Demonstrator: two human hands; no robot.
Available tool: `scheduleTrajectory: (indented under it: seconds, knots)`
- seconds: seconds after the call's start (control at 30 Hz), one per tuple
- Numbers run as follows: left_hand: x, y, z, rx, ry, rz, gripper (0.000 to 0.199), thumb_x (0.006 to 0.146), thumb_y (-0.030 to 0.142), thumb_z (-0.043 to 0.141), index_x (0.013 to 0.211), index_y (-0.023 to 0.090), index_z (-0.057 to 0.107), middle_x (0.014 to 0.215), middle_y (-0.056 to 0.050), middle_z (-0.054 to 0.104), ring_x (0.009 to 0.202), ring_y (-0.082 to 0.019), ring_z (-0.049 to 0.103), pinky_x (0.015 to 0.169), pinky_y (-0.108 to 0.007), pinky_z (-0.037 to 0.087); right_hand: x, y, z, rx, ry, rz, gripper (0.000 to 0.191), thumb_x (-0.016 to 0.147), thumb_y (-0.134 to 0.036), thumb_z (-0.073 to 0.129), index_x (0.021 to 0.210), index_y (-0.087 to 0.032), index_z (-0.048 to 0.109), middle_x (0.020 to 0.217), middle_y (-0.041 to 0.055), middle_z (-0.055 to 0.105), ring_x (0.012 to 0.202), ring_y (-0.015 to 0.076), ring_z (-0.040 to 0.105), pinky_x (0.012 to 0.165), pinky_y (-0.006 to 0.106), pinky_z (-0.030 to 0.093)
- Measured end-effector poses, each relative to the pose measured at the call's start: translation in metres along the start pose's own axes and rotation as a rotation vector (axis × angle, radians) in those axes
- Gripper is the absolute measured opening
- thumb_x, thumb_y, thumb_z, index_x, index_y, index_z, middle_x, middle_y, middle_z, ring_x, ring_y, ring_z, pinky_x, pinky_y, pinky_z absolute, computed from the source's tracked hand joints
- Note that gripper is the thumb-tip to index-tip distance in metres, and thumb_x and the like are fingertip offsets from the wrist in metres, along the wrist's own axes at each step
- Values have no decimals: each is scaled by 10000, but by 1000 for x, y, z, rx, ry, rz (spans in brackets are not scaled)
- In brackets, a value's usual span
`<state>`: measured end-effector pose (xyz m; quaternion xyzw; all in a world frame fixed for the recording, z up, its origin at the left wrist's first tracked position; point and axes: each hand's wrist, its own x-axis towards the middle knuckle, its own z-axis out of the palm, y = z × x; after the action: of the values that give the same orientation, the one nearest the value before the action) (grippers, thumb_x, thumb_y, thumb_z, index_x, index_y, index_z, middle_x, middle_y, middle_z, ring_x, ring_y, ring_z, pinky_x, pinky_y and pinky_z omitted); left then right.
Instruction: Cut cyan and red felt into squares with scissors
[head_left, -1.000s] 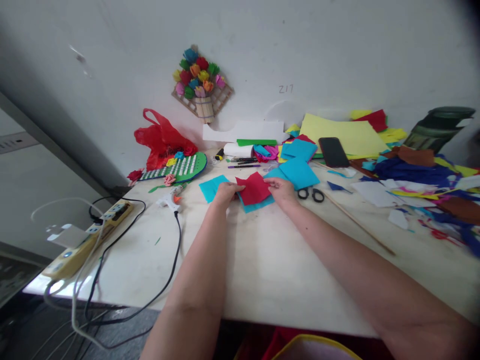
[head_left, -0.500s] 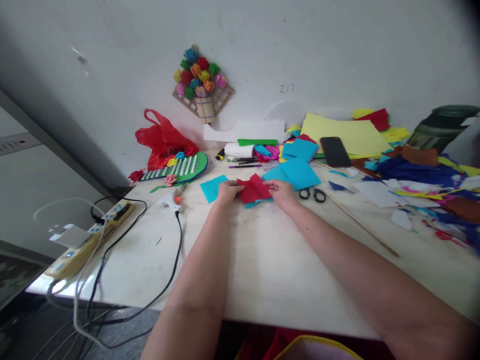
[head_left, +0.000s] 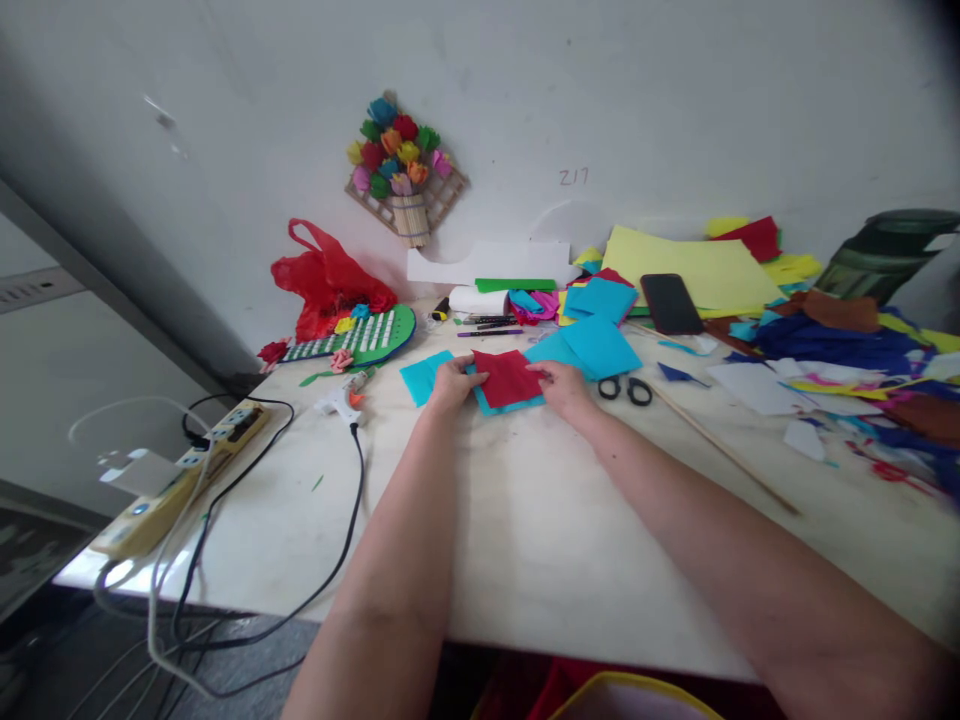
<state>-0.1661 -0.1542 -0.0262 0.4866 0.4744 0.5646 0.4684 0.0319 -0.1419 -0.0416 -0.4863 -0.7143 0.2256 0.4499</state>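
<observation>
Between my hands a red square of crepe paper (head_left: 508, 379) lies nearly flat over a blue paper square (head_left: 495, 409), whose lower and left edges show. My left hand (head_left: 452, 383) pinches the red paper's left side between thumb and fingers. At its right side, my right hand (head_left: 564, 387) grips the edge in the same way. Another blue paper piece (head_left: 424, 377) rests just left of my left hand. More blue sheets (head_left: 600, 347) are spread behind my right hand, and black-handled scissors (head_left: 625, 389) lie to its right.
A glue gun (head_left: 343, 402) and a power strip (head_left: 180, 490) with cables occupy the left. A thin wooden stick (head_left: 727, 450), a phone (head_left: 671, 304) and heaped paper scraps (head_left: 817, 335) lie right. A red plastic bag (head_left: 319, 270) and green decorated board (head_left: 386, 335) stand back left.
The red paper, creased and uneven before, is now flatter and squared over the blue sheet, more of which shows along the bottom. Both hands have barely moved.
</observation>
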Motion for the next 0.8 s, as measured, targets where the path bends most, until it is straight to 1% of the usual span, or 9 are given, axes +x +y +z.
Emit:
scheduleTrajectory:
  seconds: [0.07,0.13,0.23,0.3,0.37,0.43,0.53,0.63,0.8]
  knots:
    - [-2,3,0,2,-55,11,486,482,200,768,950,118,666,804,-50,688,737,-180,624,765,-326,494,0,1,1,1,-9,4,382,666,0,477,894,-206,705,959,39,697,909,199,632,851,365,480]
    - [-4,5,-1,4,-84,24,526,489,196,767,995,115,650,817,-52,684,745,-176,621,763,-316,494,0,1,1,-11,-10,-11,382,669,-2,475,888,-215,704,964,33,696,913,198,632,854,366,481]
    - [-6,5,-2,-7,-49,39,686,491,151,766,1149,128,573,842,-43,673,757,-163,618,770,-308,492,-1,1,1,-56,-14,-61,379,666,2,470,881,-202,705,972,44,695,926,202,630,869,366,476]
    - [-7,3,-4,-9,-23,44,816,500,124,758,1265,171,478,835,-22,663,762,-153,619,772,-305,490,-1,1,1,-80,-19,-100,384,656,8,465,879,-192,705,974,52,695,931,206,629,876,365,474]
    - [-9,3,-5,-1,-31,40,900,512,111,747,1334,213,394,808,-1,653,754,-147,621,768,-303,490,-1,1,1,-88,-18,-131,391,647,7,465,878,-199,705,970,46,697,927,205,630,876,368,476]
    - [-10,4,-5,-4,-59,32,923,519,104,733,1356,222,362,805,3,650,742,-143,619,763,-300,489,-1,2,2,-86,-15,-143,396,640,3,468,874,-212,704,959,33,699,920,203,631,873,371,478]
    - [-12,7,-5,-32,-99,35,883,515,83,705,1335,202,402,869,-16,658,744,-137,611,760,-288,486,-2,1,2,-79,-16,-126,394,642,1,468,876,-213,702,969,31,696,931,202,627,869,366,481]
    - [-13,9,-5,-34,-117,46,795,501,55,673,1265,184,497,918,-28,662,767,-138,603,756,-272,481,-3,0,1,-76,-30,-112,390,644,4,468,883,-198,700,992,47,690,951,210,621,873,369,478]
    - [-10,8,-8,95,-126,16,515,511,42,618,1012,142,679,852,-50,679,773,-163,600,734,-269,472,-2,1,2,-70,-30,-142,408,638,11,453,882,-203,702,992,42,691,960,205,619,897,371,460]
